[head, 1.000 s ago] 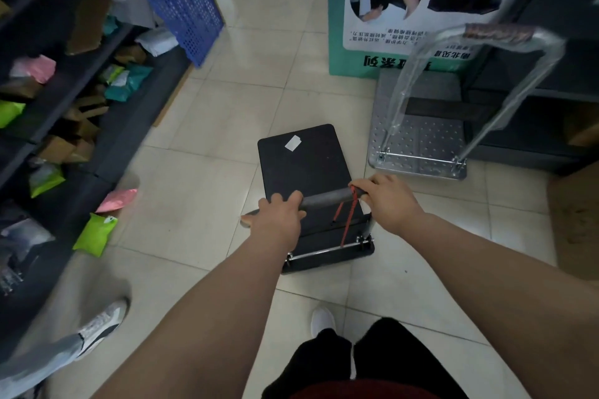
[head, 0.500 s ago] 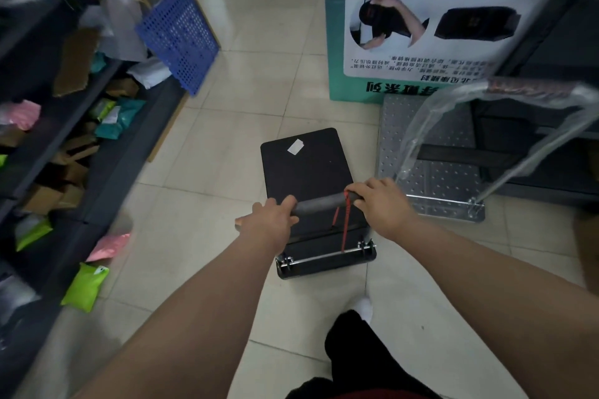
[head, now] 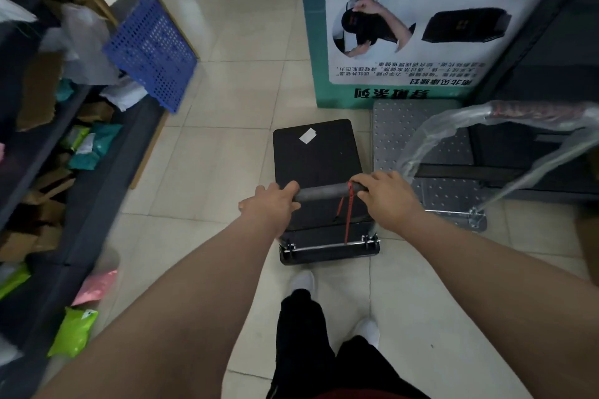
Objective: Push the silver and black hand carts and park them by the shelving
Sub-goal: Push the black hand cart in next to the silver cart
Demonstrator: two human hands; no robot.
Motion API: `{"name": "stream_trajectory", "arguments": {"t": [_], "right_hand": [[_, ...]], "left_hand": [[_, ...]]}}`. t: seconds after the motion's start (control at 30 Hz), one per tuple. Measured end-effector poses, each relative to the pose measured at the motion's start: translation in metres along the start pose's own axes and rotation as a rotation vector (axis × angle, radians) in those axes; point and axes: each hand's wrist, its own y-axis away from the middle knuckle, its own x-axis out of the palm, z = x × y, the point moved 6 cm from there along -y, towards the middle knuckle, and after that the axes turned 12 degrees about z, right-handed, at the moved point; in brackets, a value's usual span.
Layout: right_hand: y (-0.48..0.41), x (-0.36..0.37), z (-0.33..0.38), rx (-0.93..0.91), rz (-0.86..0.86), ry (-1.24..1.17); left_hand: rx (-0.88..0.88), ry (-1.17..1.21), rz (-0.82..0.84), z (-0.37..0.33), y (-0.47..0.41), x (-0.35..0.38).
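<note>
The black hand cart (head: 316, 159) stands on the tiled floor in front of me, a white sticker on its deck. My left hand (head: 270, 206) grips the left end of its grey foam handle (head: 324, 192); my right hand (head: 385, 196) grips the right end, beside a red cord tied to the bar. The silver hand cart (head: 421, 146) sits just right of the black one, side by side with a narrow gap. Its dotted deck lies against the dark shelving (head: 544, 81) on the right, and its handle (head: 505, 126) is wrapped in clear plastic.
A green and white printed box (head: 398, 29) stands ahead at the right. Shelving on the left (head: 48, 152) holds parcels and cardboard, with a blue perforated crate (head: 150, 50) leaning on it. Green and pink bags (head: 74, 330) lie on the floor at lower left. Open tiles run ahead.
The black cart has rolled forward with both hands on its handle and now sits alongside the silver cart. Another person's shoe at lower left has left the view.
</note>
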Motion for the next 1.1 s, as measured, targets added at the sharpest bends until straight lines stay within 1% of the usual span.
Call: {"name": "stream_trajectory", "arguments": {"t": [0.13,0.27,0.53,0.63,0.7,0.9,1.1], "right_hand": [[-0.022,-0.010,-0.002,0.038,-0.020,-0.038],[-0.042,-0.016,0.005,0.091,-0.077,-0.071],[-0.099,-0.049,0.003,0.198,-0.009,-0.136],[-0.111,-0.056,0.001,0.234,-0.008,-0.147],[-0.117,-0.060,0.001,0.257,-0.013,-0.157],[-0.125,-0.067,-0.001,0.277,-0.024,-0.189],[-0.134,-0.076,-0.004,0.281,0.013,-0.185]], "left_hand": [[0.038,-0.046,-0.019,0.004,-0.025,-0.025],[0.074,-0.081,0.010,0.017,-0.051,-0.050],[0.146,-0.135,0.033,0.023,-0.103,-0.100],[0.159,-0.163,0.015,0.024,-0.117,-0.114],[0.165,-0.173,0.039,0.025,-0.126,-0.121],[0.190,-0.210,0.099,0.023,-0.140,-0.134],[0.196,-0.212,0.078,0.018,-0.145,-0.143]]}}
